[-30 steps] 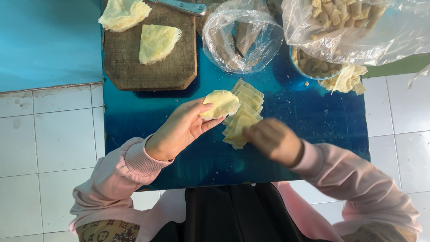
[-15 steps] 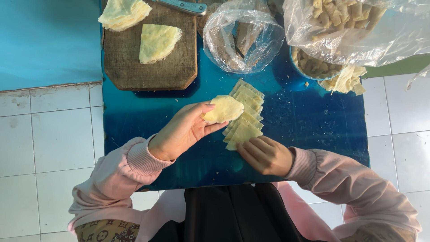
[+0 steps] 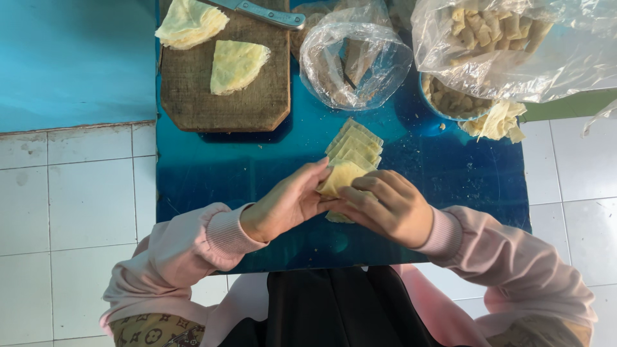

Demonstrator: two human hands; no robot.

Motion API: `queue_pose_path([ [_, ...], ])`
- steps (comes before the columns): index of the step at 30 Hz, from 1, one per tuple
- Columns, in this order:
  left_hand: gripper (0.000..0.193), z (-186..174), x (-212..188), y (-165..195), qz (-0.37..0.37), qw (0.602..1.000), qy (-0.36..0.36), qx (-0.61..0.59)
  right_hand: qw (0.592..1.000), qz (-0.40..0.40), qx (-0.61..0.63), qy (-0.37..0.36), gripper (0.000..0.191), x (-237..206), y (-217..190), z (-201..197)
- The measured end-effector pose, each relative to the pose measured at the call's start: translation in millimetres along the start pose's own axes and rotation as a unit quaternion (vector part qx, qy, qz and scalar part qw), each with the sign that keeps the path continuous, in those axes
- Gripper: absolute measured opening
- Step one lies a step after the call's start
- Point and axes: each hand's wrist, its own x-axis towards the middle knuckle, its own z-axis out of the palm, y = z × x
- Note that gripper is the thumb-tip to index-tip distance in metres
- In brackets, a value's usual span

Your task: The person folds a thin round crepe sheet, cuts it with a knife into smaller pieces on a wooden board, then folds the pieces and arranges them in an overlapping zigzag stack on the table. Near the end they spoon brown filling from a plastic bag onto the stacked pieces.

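Both hands, left hand (image 3: 286, 204) and right hand (image 3: 385, 205), pinching 1 wrapper (image 3: 339, 178) mid-fold near tabletop (image 3: 212, 173) front edge; wrapper stack (image 3: 357, 142) left, filled pieces (image 3: 495, 29) bagged.

Both hands meet at centre; left hand (image 3: 286, 204) cupped, right hand (image 3: 389, 209) curled, fingers pinching.

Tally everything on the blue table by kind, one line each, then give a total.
Wooden cutting board: 1
Knife: 1
Folded wrapper pieces on the board: 2
Clear plastic bags: 2
Blue bowl of rolled pieces: 1
Stack of cut wrappers: 1
Wrapper held in both hands: 1
Total: 9
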Motion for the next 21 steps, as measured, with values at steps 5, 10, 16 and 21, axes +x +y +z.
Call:
queue_pose_path([
  [5, 0.044, -8, 2, -13, -0.004, 1.0, 0.02, -0.021, 1.0, -0.01, -0.01, 0.011, 0.034, 4, 4, 11],
  [10, 0.036, -18, 9, -22, -0.01, 0.996, 0.049, -0.067, 0.999, 0.023, 0.041, 0.01, 0.028, -3, 8, 15],
  [16, 0.035, -20, 11, -18, -0.009, 0.998, 0.037, -0.05, 0.973, 0.16, 0.167, 0.001, 0.023, -10, 17, 23],
  [21, 0.029, -15, 9, -14, -0.004, 0.999, 0.041, -0.017, 0.944, 0.213, 0.252, -0.007, 0.02, -17, 21, 27],
])
